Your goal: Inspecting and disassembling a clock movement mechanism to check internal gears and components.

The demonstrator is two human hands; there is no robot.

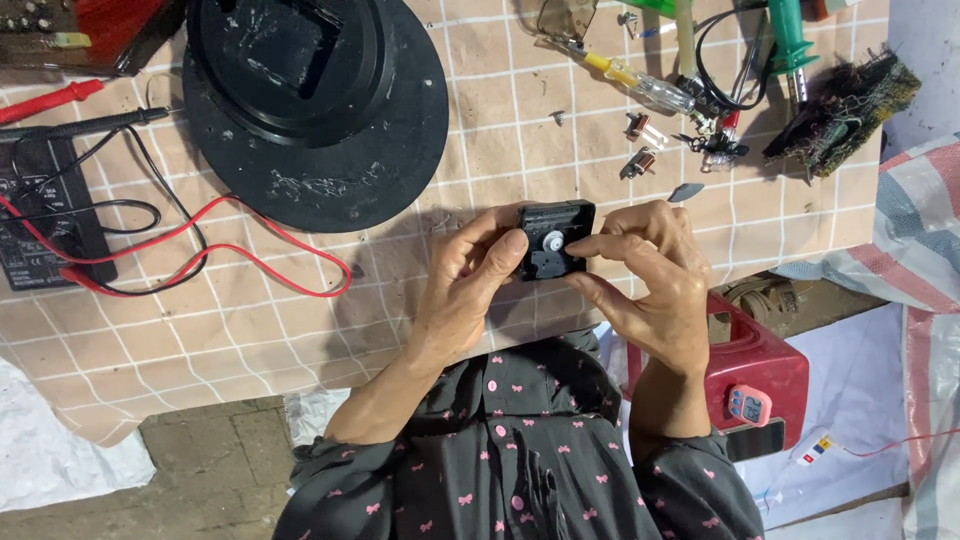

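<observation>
Both hands up over the counter [250,320] edge: left hand [462,285] has its grip around the small black box [555,238], right hand [655,275] pinching its side. The white gear [549,240] sits exposed; a tilt could drop it to the floor.

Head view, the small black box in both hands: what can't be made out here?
- Black box, head view: its sides and lower edge are covered by the left hand and right hand; the white gear is too small to read teeth.
- Small metal parts on the checked table cover: too small to identify.
- Meter: cut off by the left edge.
- Green-handled tool: cut off by the top edge.
</observation>
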